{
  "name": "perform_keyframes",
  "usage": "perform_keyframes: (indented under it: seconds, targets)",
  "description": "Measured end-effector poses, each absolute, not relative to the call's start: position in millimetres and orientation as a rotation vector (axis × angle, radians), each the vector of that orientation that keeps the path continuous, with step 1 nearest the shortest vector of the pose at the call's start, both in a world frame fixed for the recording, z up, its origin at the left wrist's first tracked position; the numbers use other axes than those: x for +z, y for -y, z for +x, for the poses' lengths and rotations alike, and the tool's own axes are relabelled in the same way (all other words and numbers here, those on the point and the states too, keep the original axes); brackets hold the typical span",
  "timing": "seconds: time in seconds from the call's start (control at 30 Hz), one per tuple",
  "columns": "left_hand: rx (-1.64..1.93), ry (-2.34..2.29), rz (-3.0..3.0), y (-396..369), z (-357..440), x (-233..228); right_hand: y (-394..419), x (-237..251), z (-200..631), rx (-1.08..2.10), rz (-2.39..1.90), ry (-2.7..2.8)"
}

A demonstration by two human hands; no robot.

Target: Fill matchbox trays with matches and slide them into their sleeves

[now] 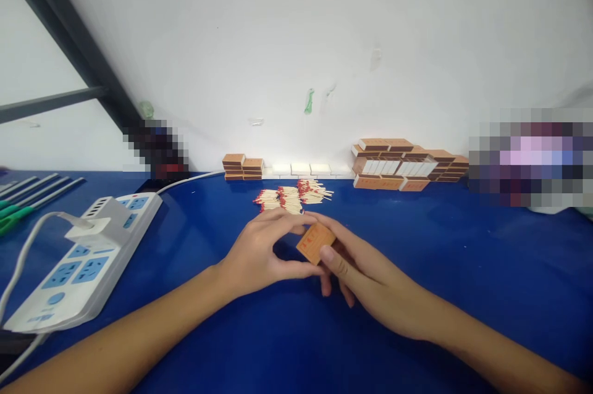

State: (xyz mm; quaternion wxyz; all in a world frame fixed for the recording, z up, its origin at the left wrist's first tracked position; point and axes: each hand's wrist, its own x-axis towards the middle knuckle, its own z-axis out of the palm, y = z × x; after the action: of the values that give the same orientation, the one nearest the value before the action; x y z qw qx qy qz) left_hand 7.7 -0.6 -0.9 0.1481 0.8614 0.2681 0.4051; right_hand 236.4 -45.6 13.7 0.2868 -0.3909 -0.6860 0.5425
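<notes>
An orange matchbox (311, 242) is held above the blue table, its printed face turned up toward me. My right hand (370, 276) grips it, with the thumb on the printed face and the fingers beneath. My left hand (259, 252) curves around it from the other side, forefinger at the far edge and thumb at the near corner. Just beyond my hands lie loose matches (290, 197) with red heads, in several small heaps. Behind them, white matchbox trays (301, 169) stand in a row along the wall.
Matchboxes are stacked in a small pile (234, 165) at the back left and a larger pile (386, 146) at the back right. A white power strip (111, 264) with a plugged-in cable is on the left, near green-handled rods (34, 196).
</notes>
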Motion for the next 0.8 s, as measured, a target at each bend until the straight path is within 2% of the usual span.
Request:
perform_keyframes:
  seconds: [0.17, 0.33, 0.43, 0.63, 0.8]
  targets:
    - [1.185, -0.902, 2.424, -3.5, 6.7, 1.2, 33.0, 11.2, 242.3, 1.15, -1.195, 1.874]
    - [1.212, -0.938, 2.444, -8.0, 2.9, -0.3, 38.1, 8.4, 241.2, 1.261, -1.186, 1.947]
    - [1.13, -0.981, 2.488, -12.5, -2.3, 1.9, 38.2, 7.6, 242.1, 1.215, -1.193, 1.954]
    - [1.076, -1.371, 2.632, -62.6, -34.7, 28.0, 24.1, 4.8, 251.5, 0.777, -1.276, 2.098]
    - [0.906, -1.782, 2.811, -116.6, -60.9, 44.3, 20.3, 4.6, 255.2, 0.679, -1.28, 2.139]
